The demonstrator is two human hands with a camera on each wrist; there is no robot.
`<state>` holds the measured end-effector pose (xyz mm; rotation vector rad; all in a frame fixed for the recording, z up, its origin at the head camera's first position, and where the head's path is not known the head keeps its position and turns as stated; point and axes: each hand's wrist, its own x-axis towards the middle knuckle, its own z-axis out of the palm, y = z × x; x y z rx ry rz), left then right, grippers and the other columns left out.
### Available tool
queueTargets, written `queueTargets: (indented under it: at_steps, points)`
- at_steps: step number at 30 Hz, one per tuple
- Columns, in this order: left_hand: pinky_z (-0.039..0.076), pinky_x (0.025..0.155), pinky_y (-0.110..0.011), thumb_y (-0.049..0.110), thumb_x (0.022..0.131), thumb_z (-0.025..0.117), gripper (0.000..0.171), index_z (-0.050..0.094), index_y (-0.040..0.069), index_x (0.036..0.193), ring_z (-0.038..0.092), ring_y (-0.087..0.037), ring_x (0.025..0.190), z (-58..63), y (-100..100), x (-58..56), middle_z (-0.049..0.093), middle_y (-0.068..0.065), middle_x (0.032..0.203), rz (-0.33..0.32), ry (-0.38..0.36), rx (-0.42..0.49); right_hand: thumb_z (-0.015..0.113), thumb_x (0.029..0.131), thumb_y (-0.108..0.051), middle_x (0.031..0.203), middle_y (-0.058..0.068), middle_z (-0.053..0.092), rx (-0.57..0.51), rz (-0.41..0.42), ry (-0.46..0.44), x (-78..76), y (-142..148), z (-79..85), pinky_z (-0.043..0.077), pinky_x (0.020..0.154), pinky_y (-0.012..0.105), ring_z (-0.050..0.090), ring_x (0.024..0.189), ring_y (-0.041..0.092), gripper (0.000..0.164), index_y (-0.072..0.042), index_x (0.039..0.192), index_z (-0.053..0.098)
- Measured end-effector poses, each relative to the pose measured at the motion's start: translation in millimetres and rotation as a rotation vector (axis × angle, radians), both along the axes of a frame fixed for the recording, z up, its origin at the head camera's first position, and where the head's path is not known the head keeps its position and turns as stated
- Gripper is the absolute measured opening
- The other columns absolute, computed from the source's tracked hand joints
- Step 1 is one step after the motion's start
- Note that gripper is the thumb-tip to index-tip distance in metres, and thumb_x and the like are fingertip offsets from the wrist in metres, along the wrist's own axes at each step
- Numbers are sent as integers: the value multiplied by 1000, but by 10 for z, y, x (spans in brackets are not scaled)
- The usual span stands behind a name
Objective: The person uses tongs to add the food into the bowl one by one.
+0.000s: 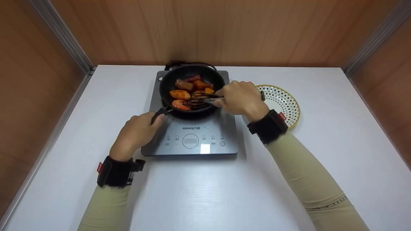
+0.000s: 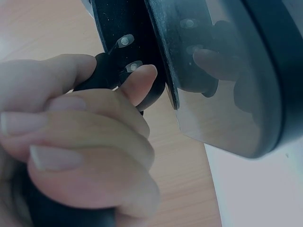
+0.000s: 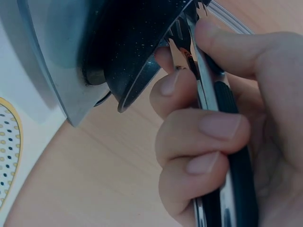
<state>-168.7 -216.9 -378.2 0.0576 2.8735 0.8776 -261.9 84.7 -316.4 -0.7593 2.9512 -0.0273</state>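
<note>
In the head view my left hand (image 1: 136, 133) grips the black handle (image 1: 158, 115) of a frying pan (image 1: 216, 76). The pan sits on a grey induction cooker (image 1: 167, 123) and contains several glossy orange and reddish-brown food pieces (image 1: 183, 85). At its near side lies an orange-red piece like a shrimp (image 1: 180, 104). My right hand (image 1: 242, 98) holds metal tongs (image 3: 232, 151) with dark grips, fingers wrapped round both arms in the right wrist view. In the pan, the tongs' slotted tips are among the food near the shrimp-like piece; whether they clasp any is unclear.
A dotted plate (image 1: 290, 107) with a yellow rim stands right of the cooker, partly behind my right hand and wrist. The white table (image 1: 199, 189) meets a wood-look panel (image 1: 224, 35) at the back, with further panels on both sides. A dark cord (image 1: 175, 63) lies behind the pan.
</note>
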Motion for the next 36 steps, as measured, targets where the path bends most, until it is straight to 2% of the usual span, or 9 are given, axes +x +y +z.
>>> queueTargets:
  at_steps: [9,14,19,23,28,36]
  points:
    - [37,63,-37,53,113,43,45,53,12,94,53,-25,73,4,-7,4,50,-4,77,-8,1,-3,62,104,-53,132,12,72,-33,9,-5,11,58,-12,53,91,57,69,116,36,48,-26,143,68]
    - [40,63,-37,50,113,45,44,55,11,95,56,-26,75,-3,-24,16,52,-5,79,-2,1,-3,62,104,-53,124,10,75,-98,14,25,57,202,7,53,88,56,71,109,33,45,-28,141,70]
    - [39,65,-37,49,114,44,43,56,11,96,55,-27,78,-8,-41,17,51,-6,80,-2,-11,-11,62,104,-53,108,6,76,-172,-9,81,116,480,5,52,80,54,67,95,28,45,-28,141,69]
    - [40,64,-37,49,114,43,44,56,11,97,56,-27,77,-3,-36,13,52,-6,80,-6,-9,-16,62,105,-53,97,4,73,-220,-40,139,156,760,-58,50,73,53,64,88,28,42,-26,137,70]
    - [41,64,-37,50,114,43,44,55,11,97,56,-27,76,5,-24,10,53,-6,80,-5,-4,-16,62,104,-54,99,3,72,-247,-95,178,166,1108,-180,46,67,50,62,83,29,44,-29,140,68]
    - [41,66,-38,50,113,43,44,58,11,101,58,-28,80,-6,-34,18,56,-8,82,3,-15,-16,61,104,-58,115,17,75,-243,-164,158,137,1521,-385,46,66,56,64,86,36,56,-20,146,65]
